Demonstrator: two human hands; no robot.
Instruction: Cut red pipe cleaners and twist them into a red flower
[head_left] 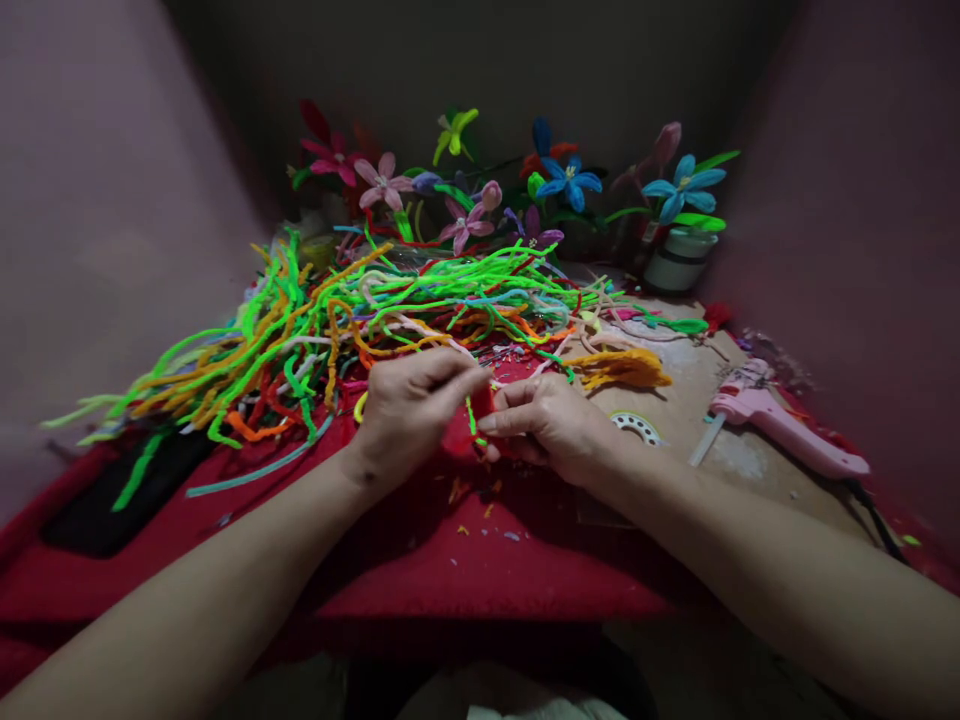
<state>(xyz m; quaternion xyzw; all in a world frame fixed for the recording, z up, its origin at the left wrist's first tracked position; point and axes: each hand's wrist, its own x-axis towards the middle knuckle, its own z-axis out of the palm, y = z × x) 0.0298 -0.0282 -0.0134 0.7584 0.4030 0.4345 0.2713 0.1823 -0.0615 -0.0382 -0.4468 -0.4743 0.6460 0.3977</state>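
Observation:
Both hands meet over the red cloth in the middle of the head view. My left hand (412, 400) is closed, thumb and fingers pinched at the top of a small green pipe cleaner (471, 412). My right hand (544, 420) is closed too, its fingertips pinching a red fuzzy piece (484, 402) beside the green one. The fingers partly hide how the two pieces join. Just beyond the hands lies a big tangled heap of pipe cleaners (465, 285), mostly green, orange and white.
Pipe-cleaner flowers (570, 183) stand along the back, near a jar (681, 260). On the right, a cardboard sheet (675, 390) carries a pink glue gun (780, 425), an orange bundle (622, 368) and a white roll (636, 428). A black flat object (112, 500) lies at left. Scraps litter the red cloth (480, 580).

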